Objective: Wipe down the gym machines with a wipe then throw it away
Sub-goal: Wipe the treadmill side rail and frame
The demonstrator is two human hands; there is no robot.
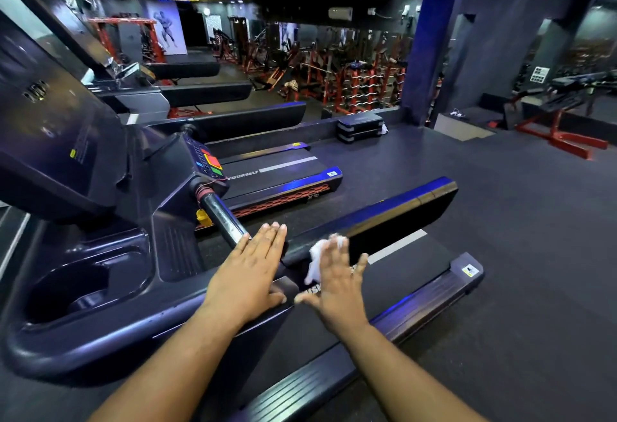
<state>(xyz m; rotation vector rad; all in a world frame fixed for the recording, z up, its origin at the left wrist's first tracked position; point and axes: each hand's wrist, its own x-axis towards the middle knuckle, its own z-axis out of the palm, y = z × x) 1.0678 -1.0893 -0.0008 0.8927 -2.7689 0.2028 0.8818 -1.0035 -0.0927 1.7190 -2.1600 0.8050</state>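
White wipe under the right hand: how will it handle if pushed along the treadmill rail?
Probably floppy: the wipe is crumpled and droops below the right hand. Likely very light, a thin bunched sheet. It may slip or bunch further, since straight fingers press it rather than pinch it against the smooth rail.

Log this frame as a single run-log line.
left hand flat on treadmill handrail | right hand open, over white wipe | wipe not discarded

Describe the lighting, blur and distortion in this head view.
Head view: dim gym lit by blue and yellow ceiling strips; blue glare on the treadmill handrail; right hand and wipe motion-blurred, left hand sharper; wide-angle bending at the edges.
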